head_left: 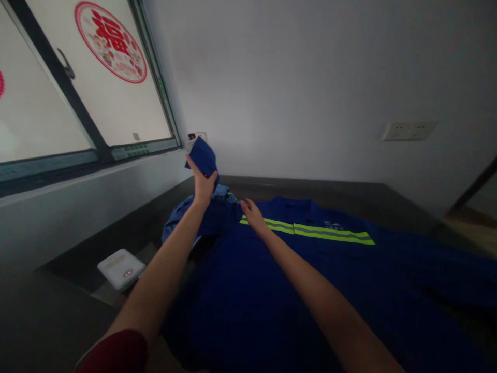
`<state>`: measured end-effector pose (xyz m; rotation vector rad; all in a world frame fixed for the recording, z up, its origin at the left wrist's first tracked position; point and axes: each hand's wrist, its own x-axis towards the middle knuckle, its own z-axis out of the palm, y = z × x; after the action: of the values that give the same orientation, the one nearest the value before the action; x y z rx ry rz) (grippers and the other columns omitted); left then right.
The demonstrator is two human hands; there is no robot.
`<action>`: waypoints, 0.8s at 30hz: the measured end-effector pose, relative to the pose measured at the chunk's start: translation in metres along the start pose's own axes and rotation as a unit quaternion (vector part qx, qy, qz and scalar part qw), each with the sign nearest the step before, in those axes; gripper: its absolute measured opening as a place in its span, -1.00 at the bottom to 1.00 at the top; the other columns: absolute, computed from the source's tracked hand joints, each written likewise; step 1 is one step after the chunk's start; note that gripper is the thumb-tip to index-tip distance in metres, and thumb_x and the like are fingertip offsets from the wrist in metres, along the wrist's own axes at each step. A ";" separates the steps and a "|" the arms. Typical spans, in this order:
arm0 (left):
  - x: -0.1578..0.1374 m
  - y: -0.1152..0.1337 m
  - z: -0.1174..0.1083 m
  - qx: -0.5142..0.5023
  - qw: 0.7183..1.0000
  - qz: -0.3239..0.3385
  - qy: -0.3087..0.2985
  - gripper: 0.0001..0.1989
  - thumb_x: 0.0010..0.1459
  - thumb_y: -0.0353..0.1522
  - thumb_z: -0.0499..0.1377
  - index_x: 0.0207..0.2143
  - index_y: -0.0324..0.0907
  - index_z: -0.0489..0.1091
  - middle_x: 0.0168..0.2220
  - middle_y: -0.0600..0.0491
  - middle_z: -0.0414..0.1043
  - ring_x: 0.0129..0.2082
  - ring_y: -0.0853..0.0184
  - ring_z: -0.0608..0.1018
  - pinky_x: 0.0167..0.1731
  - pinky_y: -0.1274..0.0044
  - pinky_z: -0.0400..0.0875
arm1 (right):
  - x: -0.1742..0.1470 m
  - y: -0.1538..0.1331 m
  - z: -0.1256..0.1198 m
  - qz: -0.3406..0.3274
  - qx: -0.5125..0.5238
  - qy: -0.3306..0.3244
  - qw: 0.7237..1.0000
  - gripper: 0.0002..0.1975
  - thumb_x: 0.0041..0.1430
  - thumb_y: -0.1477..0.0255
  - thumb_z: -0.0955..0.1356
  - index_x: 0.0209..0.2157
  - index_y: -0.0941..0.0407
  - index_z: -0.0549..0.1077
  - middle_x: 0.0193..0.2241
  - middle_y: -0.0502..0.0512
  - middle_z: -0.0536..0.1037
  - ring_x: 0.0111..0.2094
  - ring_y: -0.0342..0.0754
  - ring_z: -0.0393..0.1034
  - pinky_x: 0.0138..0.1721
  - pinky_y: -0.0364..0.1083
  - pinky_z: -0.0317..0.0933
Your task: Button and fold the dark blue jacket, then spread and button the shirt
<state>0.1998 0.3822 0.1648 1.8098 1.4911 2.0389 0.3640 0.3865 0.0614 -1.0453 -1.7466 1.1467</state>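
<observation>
Head view: blue jacket (267,280) laid out on a dark tabletop (349,189), one end of cloth raised.
From where I stand, left to right: a round red-and-white sticker (111,41) marks the window; a white box (121,268) sits below; the left hand (204,181) grips a raised fold of blue cloth (202,155) between thumb and fingers; the right hand (251,212), fingers curled, is at the jacket's near-left shoulder, whether pinching fabric I cannot tell; yellow-green reflective strips (330,233) cross the chest; wall sockets (409,130) show beyond.
</observation>
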 end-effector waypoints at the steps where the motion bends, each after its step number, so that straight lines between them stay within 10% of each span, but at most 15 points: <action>1: -0.013 0.013 0.026 0.004 1.000 0.026 0.006 -0.05 0.08 -0.45 0.15 0.30 -0.19 -0.49 0.34 -0.15 -0.33 0.30 0.22 -0.02 0.22 0.37 -0.01 | -0.001 -0.009 -0.015 -0.007 0.069 0.015 0.997 -0.33 0.23 0.05 0.11 0.25 0.13 0.00 0.14 0.24 0.29 0.05 0.03 0.30 -0.01 0.03 0.25; 7: -0.117 0.069 0.152 -0.064 0.963 0.034 -0.260 -0.04 0.11 -0.42 0.13 0.30 -0.19 -0.56 0.24 -0.29 0.07 0.10 0.13 0.39 0.06 0.35 0.29 | -0.044 -0.018 -0.118 -0.111 0.171 0.125 0.971 -0.31 0.01 0.00 0.34 0.10 0.09 0.25 0.03 0.14 0.43 0.04 0.02 0.31 0.09 0.01 0.17; 11: -0.172 0.077 0.183 -0.146 0.912 0.023 -0.382 0.02 0.11 -0.43 0.13 0.27 -0.18 -0.67 0.10 -0.25 0.30 0.02 0.17 0.46 0.00 0.31 0.37 | -0.083 0.021 -0.171 -0.020 0.126 0.167 0.978 -0.40 -0.10 0.11 0.45 -0.04 0.09 0.34 -0.06 0.16 0.50 -0.05 0.05 0.40 0.04 0.05 0.24; 16: -0.197 0.068 0.156 -0.107 0.857 0.064 -0.500 -0.13 0.13 -0.41 0.13 0.32 -0.05 -0.39 0.19 -0.17 0.19 0.09 0.20 0.40 0.06 0.29 0.32 | -0.102 0.068 -0.201 0.094 0.113 0.225 0.963 -0.40 -0.12 0.27 0.44 -0.01 0.06 0.27 -0.10 0.17 0.51 -0.19 0.06 0.47 -0.27 0.02 0.41; 20: -0.181 0.047 0.099 0.032 0.868 0.144 -0.473 -0.44 0.15 -0.41 0.10 0.20 -0.03 0.11 0.17 -0.06 0.22 0.16 0.23 0.29 0.16 0.30 0.15 | -0.103 0.094 -0.208 0.133 0.090 0.247 0.955 -0.44 -0.09 0.42 0.36 0.02 0.05 0.25 -0.11 0.17 0.50 -0.22 0.03 0.47 -0.38 -0.04 0.41; 24: -0.158 0.011 0.038 0.170 0.853 0.147 -0.471 -0.38 0.04 -0.41 0.19 0.17 0.01 0.17 0.23 -0.05 0.12 0.20 0.12 0.20 0.17 0.18 0.06 | -0.107 0.109 -0.226 0.143 0.095 0.257 0.951 -0.38 -0.09 0.44 0.34 0.07 -0.01 0.19 -0.06 0.16 0.45 -0.19 -0.01 0.45 -0.37 -0.06 0.41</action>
<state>0.2864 0.3070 0.0487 2.6855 1.3031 0.6300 0.6306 0.3834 0.0050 -1.3609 -1.0807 1.0668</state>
